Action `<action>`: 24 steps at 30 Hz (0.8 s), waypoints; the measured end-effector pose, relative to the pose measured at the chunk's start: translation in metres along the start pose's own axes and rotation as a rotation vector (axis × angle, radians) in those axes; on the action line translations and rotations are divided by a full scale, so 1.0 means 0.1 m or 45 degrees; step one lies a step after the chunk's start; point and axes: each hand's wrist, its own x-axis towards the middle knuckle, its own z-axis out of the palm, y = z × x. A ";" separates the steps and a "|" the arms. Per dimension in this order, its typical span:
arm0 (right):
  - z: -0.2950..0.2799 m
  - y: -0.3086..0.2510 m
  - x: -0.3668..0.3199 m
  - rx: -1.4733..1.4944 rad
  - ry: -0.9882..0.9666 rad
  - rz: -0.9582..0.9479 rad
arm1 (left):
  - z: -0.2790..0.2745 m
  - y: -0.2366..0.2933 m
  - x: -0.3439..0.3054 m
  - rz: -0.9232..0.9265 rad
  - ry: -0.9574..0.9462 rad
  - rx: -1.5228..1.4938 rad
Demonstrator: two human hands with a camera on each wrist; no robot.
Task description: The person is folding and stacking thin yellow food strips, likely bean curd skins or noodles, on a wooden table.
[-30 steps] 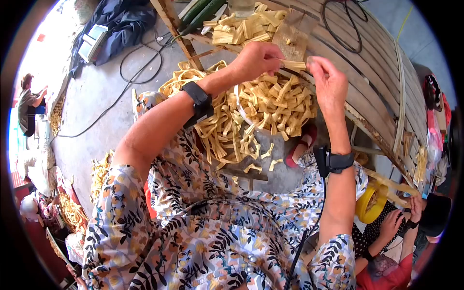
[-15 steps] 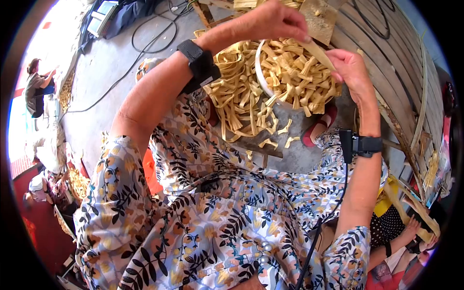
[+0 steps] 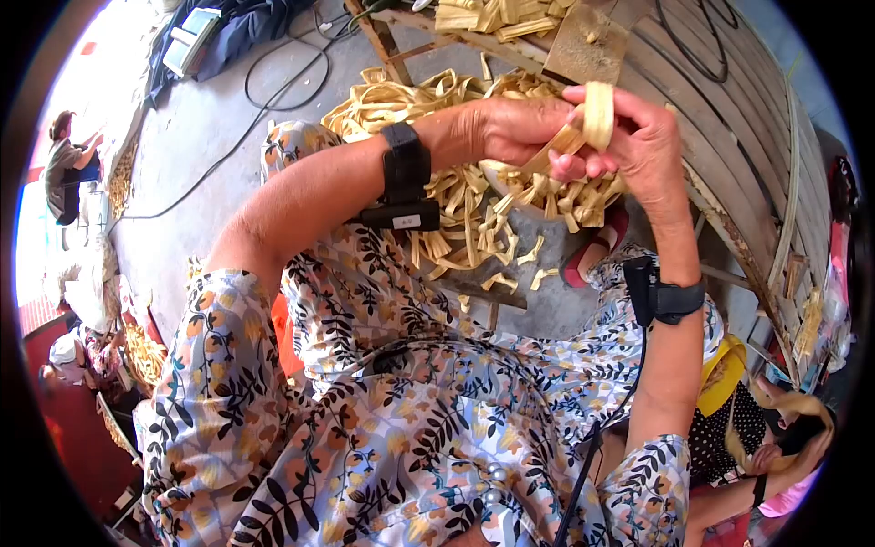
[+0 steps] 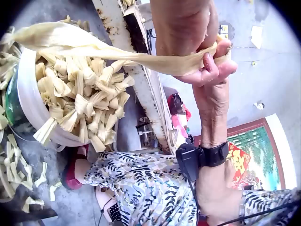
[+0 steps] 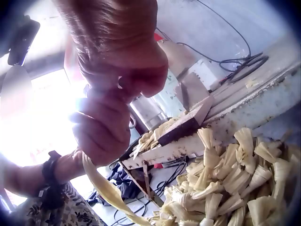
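Note:
A flat, pale yellow strip (image 3: pixel 598 114) stands in a loop at the right hand's fingers, in front of my chest. My right hand (image 3: pixel 654 150) holds that loop between thumb and curled fingers. My left hand (image 3: pixel 519 128) meets it from the left and grips the strip close to the loop. In the left wrist view, the strip's long tail (image 4: pixel 94 49) stretches away from the hands over a white-rimmed tub (image 4: pixel 29 89). Knotted strips (image 4: pixel 84 103) fill this tub. In the right wrist view, the left hand (image 5: pixel 101 125) is curled just below the right hand (image 5: pixel 120 52).
Loose long strips (image 3: pixel 365 105) lie heaped left of the tub, and several knotted pieces (image 3: pixel 499 281) lie near my feet. A slatted wooden table (image 3: pixel 729 173) bears a board (image 3: pixel 588 50) and short pieces (image 3: pixel 501 14). Other people sit at both sides.
The strip was stretched between both hands; now it is looped at the right hand. My left hand has come down and right to meet the right hand.

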 end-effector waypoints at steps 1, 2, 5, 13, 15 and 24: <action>0.00 0.02 -0.01 -0.008 -0.013 0.032 | -0.04 -0.01 0.02 -0.054 -0.027 -0.005; -0.05 0.10 0.02 -0.244 0.013 -0.084 | -0.08 -0.01 0.03 0.012 -0.064 -0.039; -0.04 0.28 0.08 -0.456 0.374 -0.420 | 0.08 0.04 0.11 0.187 0.699 0.132; -0.05 0.25 0.16 -0.219 0.327 -0.033 | 0.33 0.18 0.03 0.553 1.075 1.299; -0.07 0.27 0.15 -0.199 0.281 0.094 | 0.32 0.17 0.03 0.542 1.047 1.321; 0.03 0.50 0.16 -0.555 0.542 -0.360 | 0.21 0.09 0.08 0.529 1.167 1.971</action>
